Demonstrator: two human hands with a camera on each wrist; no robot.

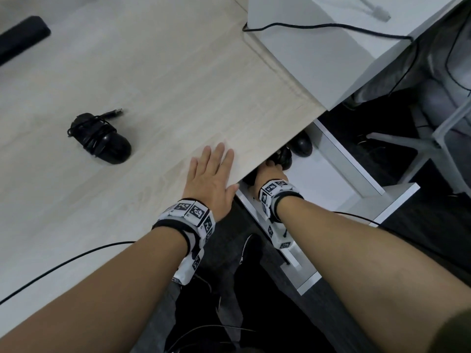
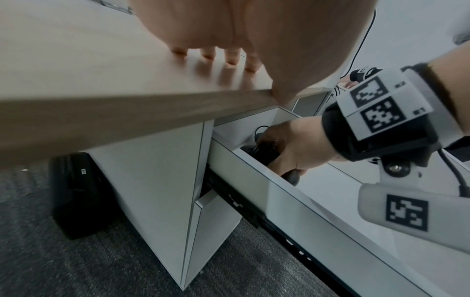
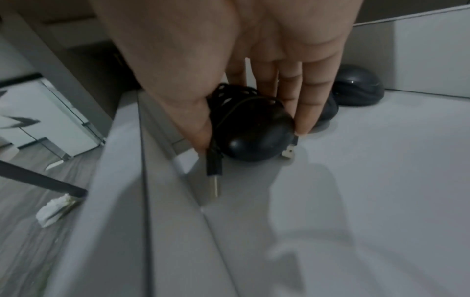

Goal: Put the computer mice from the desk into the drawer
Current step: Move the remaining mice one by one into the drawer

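Note:
One black mouse (image 1: 102,138) with its cord wound round it lies on the wooden desk (image 1: 153,72), left of my hands. My left hand (image 1: 210,174) rests flat near the desk's front edge, fingers straight. My right hand (image 1: 272,171) is inside the open white drawer (image 1: 351,169), gripping another cord-wrapped black mouse (image 3: 254,132) between thumb and fingers just above the drawer floor; its USB plug (image 3: 214,170) hangs down. More black mice (image 3: 357,88) lie deeper in the drawer, one seen at the desk edge (image 1: 303,143).
A black bar-shaped object (image 1: 20,36) lies at the desk's far left. A white unit (image 1: 318,42) with a black cable over it stands at the back right. A chair base (image 1: 420,141) stands beyond the drawer. Cabinet front (image 2: 157,176) and a black box (image 2: 76,193) sit under the desk.

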